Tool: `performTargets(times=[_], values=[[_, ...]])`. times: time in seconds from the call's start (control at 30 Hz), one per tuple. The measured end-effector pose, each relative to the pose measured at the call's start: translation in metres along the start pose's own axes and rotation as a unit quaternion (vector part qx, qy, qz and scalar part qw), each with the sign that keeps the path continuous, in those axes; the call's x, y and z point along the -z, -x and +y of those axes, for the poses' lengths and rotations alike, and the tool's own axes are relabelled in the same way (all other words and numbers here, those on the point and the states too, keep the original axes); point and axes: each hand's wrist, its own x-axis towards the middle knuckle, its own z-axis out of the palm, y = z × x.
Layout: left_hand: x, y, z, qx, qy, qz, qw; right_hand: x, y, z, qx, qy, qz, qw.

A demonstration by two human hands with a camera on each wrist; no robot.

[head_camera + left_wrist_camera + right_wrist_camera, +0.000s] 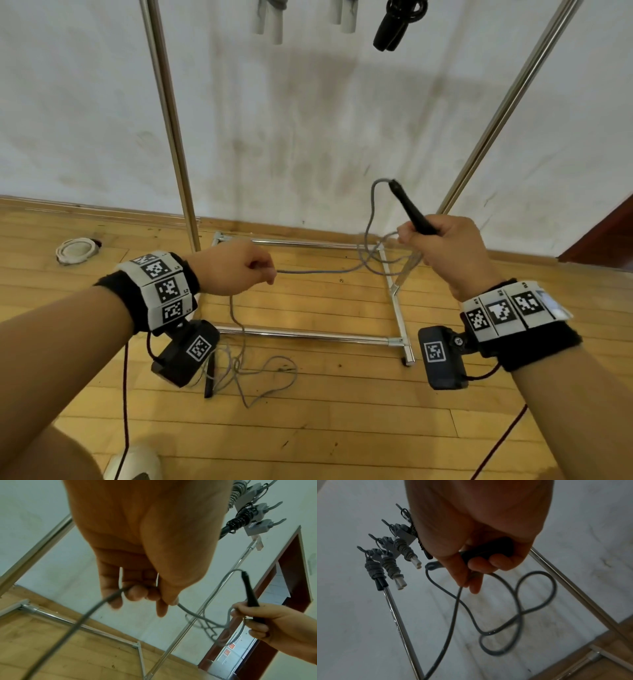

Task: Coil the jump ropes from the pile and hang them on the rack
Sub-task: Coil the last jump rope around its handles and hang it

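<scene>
Up close, the right hand point(442, 250) is curled round a black handle point(409, 209), which juts toward 11 o'clock out of the fist; the same fingers also pinch gathered loops of the grey rope point(318, 271). In the right wrist view those loops point(518, 609) hang below the fingers point(481, 563) in a loose figure-eight against the wall. From the handle's tip the rope arcs over and drops back to the fist. At 9 o'clock from that hand, well apart, the left hand point(233, 267) is closed on the rope, thumb and fingers pinching it; a taut stretch runs between the two hands. The left wrist view shows the rope entering the left fingers point(137, 593) from below and leaving past the thumb toward the right hand point(267, 623). Below the left hand, at 6 o'clock, the rope falls to a tangled pile point(250, 370) on the wooden floor point(342, 428), where a second black handle point(209, 380) lies partly hidden by the wrist camera. Beyond the hands stands the steel rack point(171, 130), its base bars on the floor and its two posts rising at 11 and 1 o'clock. At 12 o'clock, coiled ropes point(392, 562) hang from the rack's hooks, some with white handles, some black. A white coiled rope point(77, 250) lies on the floor at 9 o'clock, by the wall.
</scene>
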Motion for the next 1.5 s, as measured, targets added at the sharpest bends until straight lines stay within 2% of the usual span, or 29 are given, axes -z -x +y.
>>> performTargets(times=[0.17,0.37,0.47,0.57,0.63,0.87,1.0,1.23,1.4,1.5], values=[[0.001,0.002,0.025,-0.05,0.039,0.088,0.994,-0.011,0.008,0.008,-0.005,0.045,-0.04,0.998],[-0.003,0.008,0.061,-0.115,0.051,0.133,0.983,-0.045,0.032,-0.015,0.056,-0.019,-0.155,0.986],[-0.006,0.012,0.07,-0.122,0.105,0.139,0.977,-0.06,0.04,-0.026,0.106,0.004,-0.185,0.977],[-0.005,0.014,0.068,-0.114,0.144,0.145,0.972,-0.065,0.041,-0.033,0.103,0.009,-0.159,0.982],[-0.004,0.013,0.061,-0.108,0.132,0.138,0.976,-0.065,0.039,-0.033,0.102,0.013,-0.135,0.986],[-0.007,0.015,0.034,-0.09,0.069,-0.049,0.992,-0.053,0.032,-0.041,0.121,-0.048,-0.062,0.99],[-0.009,0.015,0.024,-0.055,0.049,-0.098,0.992,-0.036,0.024,-0.047,0.124,-0.091,-0.022,0.988],[0.002,0.009,0.013,-0.024,0.067,-0.039,0.997,-0.014,0.007,-0.033,0.079,-0.091,0.048,0.992],[0.012,0.005,0.014,-0.019,0.025,0.042,0.999,-0.007,0.002,-0.006,0.028,-0.007,0.027,0.999],[0.011,0.004,0.022,-0.026,0.031,0.069,0.997,-0.009,0.007,0.002,0.036,0.068,0.007,0.997]])
